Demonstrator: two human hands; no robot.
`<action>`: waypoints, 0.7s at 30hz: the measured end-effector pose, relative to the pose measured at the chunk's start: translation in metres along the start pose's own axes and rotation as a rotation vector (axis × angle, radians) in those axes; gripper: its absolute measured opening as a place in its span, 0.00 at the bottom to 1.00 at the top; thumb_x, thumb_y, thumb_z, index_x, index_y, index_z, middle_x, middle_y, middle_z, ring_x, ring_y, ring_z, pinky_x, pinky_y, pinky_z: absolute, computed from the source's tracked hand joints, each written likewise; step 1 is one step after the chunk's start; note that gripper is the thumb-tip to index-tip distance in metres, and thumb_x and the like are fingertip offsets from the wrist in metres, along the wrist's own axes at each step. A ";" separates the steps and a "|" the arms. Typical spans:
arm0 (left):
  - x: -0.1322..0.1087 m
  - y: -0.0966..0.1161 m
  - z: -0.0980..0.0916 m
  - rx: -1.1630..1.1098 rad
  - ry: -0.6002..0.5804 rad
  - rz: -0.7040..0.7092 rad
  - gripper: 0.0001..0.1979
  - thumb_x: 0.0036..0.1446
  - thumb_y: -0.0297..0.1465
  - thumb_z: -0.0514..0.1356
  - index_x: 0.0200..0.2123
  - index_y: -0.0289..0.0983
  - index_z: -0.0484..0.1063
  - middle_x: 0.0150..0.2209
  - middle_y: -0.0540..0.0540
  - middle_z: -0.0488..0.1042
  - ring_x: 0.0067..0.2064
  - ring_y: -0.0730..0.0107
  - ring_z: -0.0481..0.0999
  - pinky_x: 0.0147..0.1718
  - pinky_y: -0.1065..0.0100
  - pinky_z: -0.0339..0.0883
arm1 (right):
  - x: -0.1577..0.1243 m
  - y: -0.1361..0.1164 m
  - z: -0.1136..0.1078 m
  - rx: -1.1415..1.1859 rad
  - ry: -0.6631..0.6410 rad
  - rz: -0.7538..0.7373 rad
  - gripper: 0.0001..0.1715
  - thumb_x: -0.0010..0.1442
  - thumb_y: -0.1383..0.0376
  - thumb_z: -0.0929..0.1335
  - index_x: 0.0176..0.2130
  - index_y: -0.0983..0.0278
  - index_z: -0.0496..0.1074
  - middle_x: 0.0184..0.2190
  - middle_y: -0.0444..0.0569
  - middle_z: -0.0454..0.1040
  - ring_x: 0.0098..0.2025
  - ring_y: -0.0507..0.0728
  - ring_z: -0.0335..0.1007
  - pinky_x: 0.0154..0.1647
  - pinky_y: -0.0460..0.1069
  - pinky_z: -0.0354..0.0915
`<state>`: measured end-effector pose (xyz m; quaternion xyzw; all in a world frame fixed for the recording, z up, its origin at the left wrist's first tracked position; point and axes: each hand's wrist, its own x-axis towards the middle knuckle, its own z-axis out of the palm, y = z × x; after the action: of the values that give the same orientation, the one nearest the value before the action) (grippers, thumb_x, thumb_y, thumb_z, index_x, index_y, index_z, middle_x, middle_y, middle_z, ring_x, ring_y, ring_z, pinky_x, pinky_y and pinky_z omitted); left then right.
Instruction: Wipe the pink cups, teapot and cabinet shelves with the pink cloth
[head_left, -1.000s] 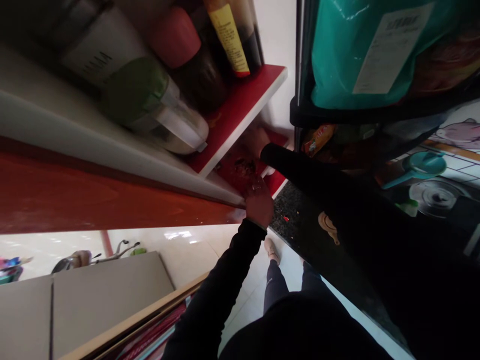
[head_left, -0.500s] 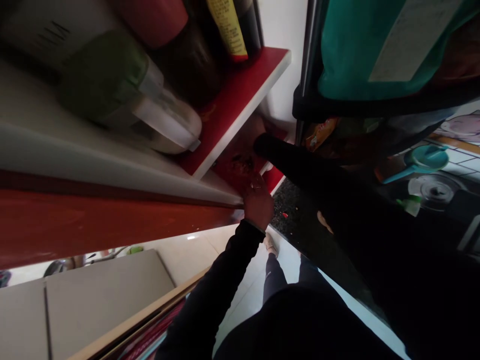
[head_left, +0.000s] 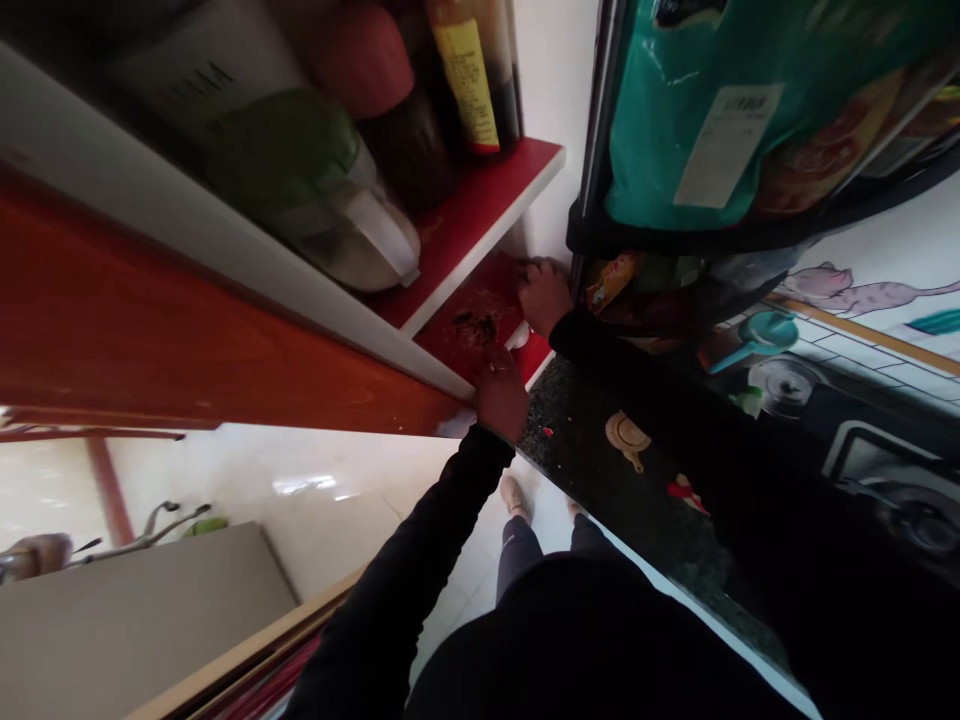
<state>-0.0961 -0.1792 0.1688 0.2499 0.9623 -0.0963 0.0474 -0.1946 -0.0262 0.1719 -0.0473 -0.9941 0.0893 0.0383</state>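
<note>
My left hand point(head_left: 501, 395), in a black sleeve, is at the front edge of the lower red shelf, its fingers bent and closed. My right hand point(head_left: 546, 297) reaches to the back right of the same shelf, fingers curled near the white wall. Between the hands is a patch of dark bits point(head_left: 480, 325) on the red surface; whether they lie loose or in a clear bag cannot be made out. What either hand grips is hidden. A small white object point(head_left: 519, 336) sits just below my right hand.
The upper red shelf point(head_left: 480, 215) holds a green-lidded container point(head_left: 300, 150), a red-capped jar point(head_left: 367, 65) and a yellow-labelled bottle point(head_left: 472, 85). A black rack point(head_left: 592, 230) carries a teal bag point(head_left: 660, 140). On the dark counter point(head_left: 577, 430) lies a tan strainer-like object point(head_left: 628, 436).
The view has shifted. My right hand, mostly hidden behind the shelf edge before, now shows at the back of the lower shelf. My left hand stays at the front edge.
</note>
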 end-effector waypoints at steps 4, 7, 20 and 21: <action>0.001 0.001 0.000 -0.048 0.010 -0.027 0.36 0.66 0.30 0.50 0.73 0.18 0.51 0.72 0.20 0.54 0.64 0.30 0.65 0.58 0.40 0.63 | 0.015 -0.008 0.004 -0.006 0.029 0.045 0.24 0.69 0.72 0.57 0.52 0.73 0.78 0.55 0.65 0.72 0.59 0.70 0.62 0.54 0.62 0.63; 0.001 0.001 0.002 -0.092 0.035 -0.024 0.36 0.65 0.30 0.50 0.73 0.19 0.50 0.72 0.19 0.54 0.65 0.30 0.65 0.58 0.38 0.63 | 0.014 -0.014 0.005 0.010 0.038 0.031 0.23 0.70 0.72 0.58 0.52 0.71 0.78 0.56 0.64 0.73 0.59 0.70 0.62 0.54 0.62 0.64; 0.008 0.002 0.018 -0.988 0.328 0.014 0.41 0.68 0.41 0.57 0.77 0.37 0.43 0.72 0.33 0.61 0.72 0.52 0.63 0.69 0.52 0.60 | -0.089 -0.001 -0.001 1.496 -0.036 0.186 0.17 0.68 0.57 0.65 0.49 0.62 0.77 0.47 0.49 0.81 0.52 0.59 0.75 0.57 0.55 0.71; 0.010 0.007 0.020 -1.101 0.388 0.059 0.41 0.68 0.42 0.57 0.77 0.39 0.43 0.73 0.36 0.58 0.73 0.55 0.60 0.70 0.53 0.57 | -0.089 -0.004 -0.004 1.655 -0.038 0.215 0.21 0.69 0.53 0.63 0.50 0.61 0.76 0.45 0.48 0.81 0.50 0.58 0.77 0.57 0.55 0.72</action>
<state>-0.1000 -0.1726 0.1466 0.2285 0.8543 0.4669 -0.0040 -0.1063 -0.0383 0.1704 -0.0971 -0.5982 0.7947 0.0351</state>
